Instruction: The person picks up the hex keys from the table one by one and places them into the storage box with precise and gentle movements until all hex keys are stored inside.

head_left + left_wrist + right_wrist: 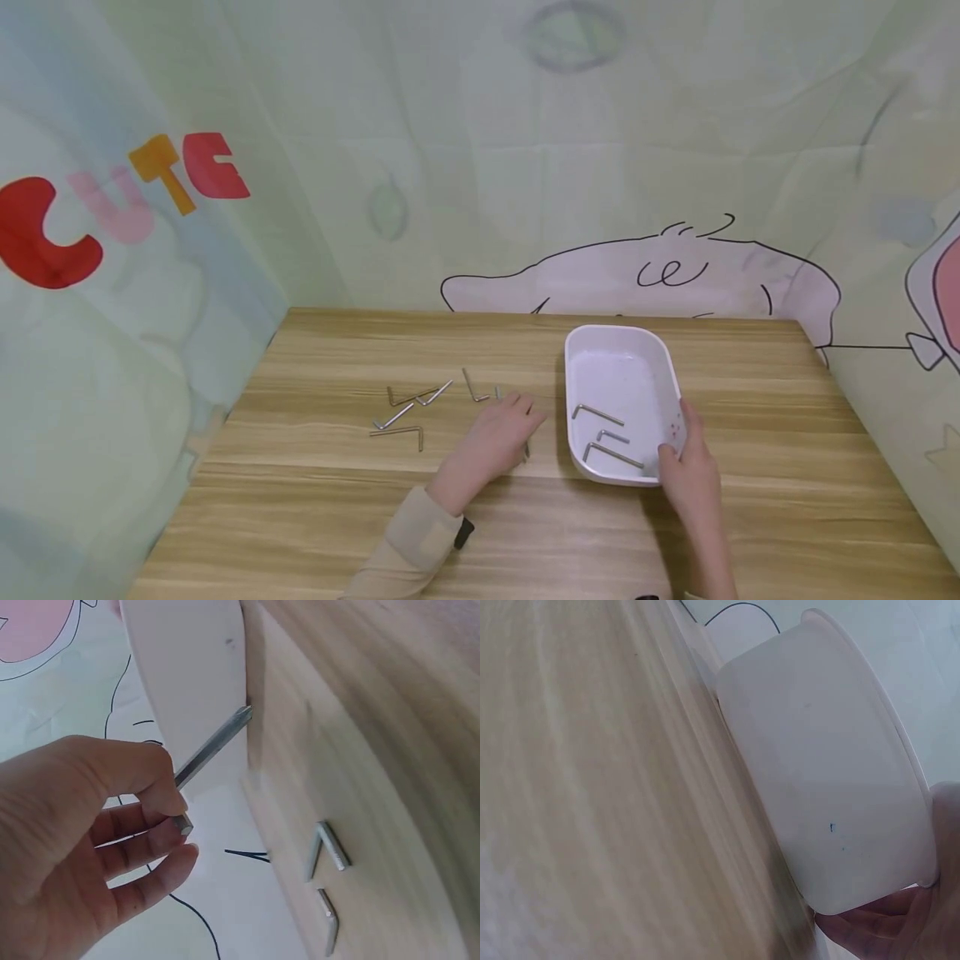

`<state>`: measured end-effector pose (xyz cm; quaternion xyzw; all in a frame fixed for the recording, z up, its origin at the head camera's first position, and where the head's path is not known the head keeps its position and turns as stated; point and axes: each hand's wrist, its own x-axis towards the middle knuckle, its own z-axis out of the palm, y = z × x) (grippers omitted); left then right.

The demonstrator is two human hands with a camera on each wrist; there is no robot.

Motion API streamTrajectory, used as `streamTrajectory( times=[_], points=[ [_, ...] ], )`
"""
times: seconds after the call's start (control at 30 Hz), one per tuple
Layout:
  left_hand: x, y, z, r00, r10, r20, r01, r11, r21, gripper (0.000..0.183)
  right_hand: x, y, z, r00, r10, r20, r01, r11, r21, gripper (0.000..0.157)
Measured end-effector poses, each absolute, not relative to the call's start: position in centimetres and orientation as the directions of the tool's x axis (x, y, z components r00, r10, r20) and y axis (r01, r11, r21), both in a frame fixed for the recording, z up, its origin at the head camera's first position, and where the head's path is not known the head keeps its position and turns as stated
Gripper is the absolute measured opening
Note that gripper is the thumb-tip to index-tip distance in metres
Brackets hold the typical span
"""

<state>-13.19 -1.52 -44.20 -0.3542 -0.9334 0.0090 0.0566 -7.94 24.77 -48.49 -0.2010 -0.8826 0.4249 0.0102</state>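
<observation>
My left hand (495, 435) pinches a metal hex key (212, 755) between thumb and fingers, just left of a white plastic tray (615, 367). In the left wrist view the key slants up from the fingertips; the hand hides most of it in the head view. My right hand (692, 477) grips the tray's near right corner, thumb over the rim and fingers beneath the side. Inside the tray, toward its near end, lie three hex keys (613, 457). More hex keys (403, 430), several of them, are scattered on the table left of my left hand.
The wood-grain table (315, 525) ends at a far edge against a printed fabric backdrop (480, 167). Fabric also hangs along the left and right sides. One loose hex key (472, 388) lies between the scattered group and the left hand.
</observation>
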Motion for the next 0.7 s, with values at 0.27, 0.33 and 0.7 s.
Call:
streamTrajectory(
  times=[0.27, 0.33, 0.7],
  points=[
    [-13.4, -1.1, -42.7, -0.743, 0.666, 0.061, 0.664, 0.746, -0.054, 0.038, -8.0, 24.7, -48.4, -0.919, 0.366, -0.148, 0.345, 0.562, -0.752, 0.07],
    [-13.5, -1.0, -42.2, -0.734, 0.676, 0.068, 0.673, 0.737, -0.066, 0.033, -8.0, 24.7, -48.4, -0.919, 0.365, -0.148, 0.345, 0.564, -0.75, 0.071],
    [-14.6, 0.7, -39.1, -0.625, 0.769, 0.136, 0.754, 0.639, -0.15, 0.031, -8.0, 24.7, -48.5, -0.92, 0.367, -0.14, 0.342, 0.573, -0.745, 0.07]
  ],
)
